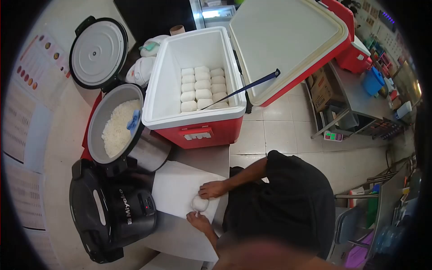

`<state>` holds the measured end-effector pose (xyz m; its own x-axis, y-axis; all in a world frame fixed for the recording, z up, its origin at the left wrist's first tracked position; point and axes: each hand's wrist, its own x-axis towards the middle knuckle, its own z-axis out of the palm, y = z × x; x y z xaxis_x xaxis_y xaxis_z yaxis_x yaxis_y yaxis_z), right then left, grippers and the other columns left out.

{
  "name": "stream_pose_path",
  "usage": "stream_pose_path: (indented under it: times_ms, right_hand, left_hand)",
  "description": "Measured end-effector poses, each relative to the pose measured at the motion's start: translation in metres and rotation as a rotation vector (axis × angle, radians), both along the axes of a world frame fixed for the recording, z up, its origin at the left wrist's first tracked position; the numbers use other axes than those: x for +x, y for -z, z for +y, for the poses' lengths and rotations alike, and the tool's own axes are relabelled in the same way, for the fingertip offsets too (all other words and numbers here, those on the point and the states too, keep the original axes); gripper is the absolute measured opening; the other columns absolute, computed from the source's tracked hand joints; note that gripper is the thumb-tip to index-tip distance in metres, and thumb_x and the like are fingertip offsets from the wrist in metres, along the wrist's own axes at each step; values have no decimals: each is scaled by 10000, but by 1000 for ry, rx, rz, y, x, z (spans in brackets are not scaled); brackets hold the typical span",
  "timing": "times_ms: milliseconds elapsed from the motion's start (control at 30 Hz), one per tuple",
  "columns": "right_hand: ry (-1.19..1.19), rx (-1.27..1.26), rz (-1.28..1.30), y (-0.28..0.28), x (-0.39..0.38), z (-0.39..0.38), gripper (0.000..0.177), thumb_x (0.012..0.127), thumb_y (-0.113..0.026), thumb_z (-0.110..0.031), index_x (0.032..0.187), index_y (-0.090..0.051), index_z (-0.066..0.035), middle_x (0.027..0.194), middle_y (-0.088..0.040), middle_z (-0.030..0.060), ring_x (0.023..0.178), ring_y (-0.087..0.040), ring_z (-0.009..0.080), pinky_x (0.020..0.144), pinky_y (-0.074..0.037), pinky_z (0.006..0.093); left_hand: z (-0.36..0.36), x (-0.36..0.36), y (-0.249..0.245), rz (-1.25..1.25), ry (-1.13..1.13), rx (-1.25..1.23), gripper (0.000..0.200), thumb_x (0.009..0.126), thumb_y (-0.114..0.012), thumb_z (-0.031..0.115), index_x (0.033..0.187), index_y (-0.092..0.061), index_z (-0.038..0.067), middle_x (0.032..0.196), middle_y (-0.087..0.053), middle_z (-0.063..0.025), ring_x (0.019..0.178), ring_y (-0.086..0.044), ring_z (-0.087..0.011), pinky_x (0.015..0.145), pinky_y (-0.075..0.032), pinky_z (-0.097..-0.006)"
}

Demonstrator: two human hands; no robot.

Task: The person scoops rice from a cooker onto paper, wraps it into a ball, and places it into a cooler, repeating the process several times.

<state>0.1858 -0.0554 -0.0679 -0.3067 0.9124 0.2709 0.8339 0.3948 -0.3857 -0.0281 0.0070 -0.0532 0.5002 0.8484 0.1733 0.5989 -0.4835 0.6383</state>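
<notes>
A small round white bundle (200, 204), seemingly rice in a thin wrap, rests on white paper sheets (173, 186) on the counter. My right hand (212, 189) curls over its upper side, with the fingers against it. My left hand (200, 222) is closed at the bundle's lower end, pinching what looks like the gathered end of the wrap. A pot of cooked white rice (118, 130) stands beyond the sheets, a blue scoop (133, 121) lying in the rice. Rows of similar white bundles (202, 84) sit inside an open red-and-white cooler (193, 128).
A closed black Miyako rice cooker (112, 209) stands beside the paper. The rice pot's lid (98, 53) is raised. The cooler's lid (288, 40) hangs open over the tiled floor, and a dark blue strap (252, 85) crosses the cooler's rim. Metal tables (360, 96) stand farther off.
</notes>
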Motion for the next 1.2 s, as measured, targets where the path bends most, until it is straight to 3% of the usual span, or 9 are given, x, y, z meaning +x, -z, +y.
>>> stream_pose_path:
  times_ms: [200,400,533,600,700,767,933,1067,1200]
  right_hand:
    - [159,18,52,-12,-13,-35,478,750,-581,-151,1201,-511,-7,1229,-465,137,1162,-444,272,997,-335,436]
    - [333,-174,224,-17,-29,-40,595,704,-668,-240,1224,-505,-4,1261,-436,135,1207,-405,289,1003,-326,443]
    - [304,-379,598,-17,-30,-14,746,682,-738,-371,1261,-468,15,1263,-451,159,1199,-428,285,984,-355,417]
    - [398,-630,1095,-44,-23,-1,865,639,-779,-485,1238,-450,44,1218,-507,188,1138,-500,281,929,-414,373]
    - [435,-718,994,-95,-11,15,976,604,-793,-520,1286,-378,42,1188,-535,206,1093,-541,300,913,-433,336]
    - [476,-643,1006,-104,-13,23,941,570,-812,-503,1238,-431,39,1151,-562,207,1068,-558,287,893,-446,340]
    - [374,-498,1047,-114,-6,29,708,549,-843,-444,1013,-597,30,936,-646,149,857,-621,232,717,-498,336]
    - [126,-738,1188,-114,-4,30,529,622,-824,-319,980,-620,12,905,-643,93,851,-603,189,726,-479,308]
    - [-59,-522,1314,-129,-17,38,433,644,-823,-255,944,-598,-38,881,-629,59,866,-588,172,754,-464,310]
  left_hand:
    - [-19,4,-5,-180,86,109,181,839,-594,133,863,-550,-41,895,-551,-175,886,-520,-366,798,-409,-459]
    - [-6,12,-4,71,-157,-126,210,869,-594,77,1023,-515,-42,980,-540,-188,919,-532,-347,842,-435,-428]
    - [-13,33,-43,-454,-165,-363,216,827,-627,9,996,-501,-41,980,-546,-152,964,-539,-277,860,-448,-372]
    - [-12,42,-48,-584,-214,-467,205,816,-628,-9,975,-502,-38,974,-547,-139,974,-538,-252,864,-449,-353]
    - [-10,47,-49,-648,-135,-438,209,788,-611,-62,968,-510,-31,964,-544,-127,943,-531,-223,822,-458,-328]
    - [-11,55,-66,-870,-265,-813,217,777,-595,-63,976,-516,-27,961,-538,-115,896,-526,-211,800,-453,-320]
    - [3,51,-72,-562,-183,-523,240,759,-603,-9,987,-536,-43,941,-547,-79,858,-519,-191,815,-426,-306]
    - [10,48,-47,-884,-42,-692,390,737,-646,30,1055,-420,36,1120,-496,-113,1039,-464,-202,929,-385,-350]
    - [22,59,-66,-869,-61,-510,482,772,-640,183,1141,-355,55,1197,-458,-148,1091,-471,-229,984,-371,-412]
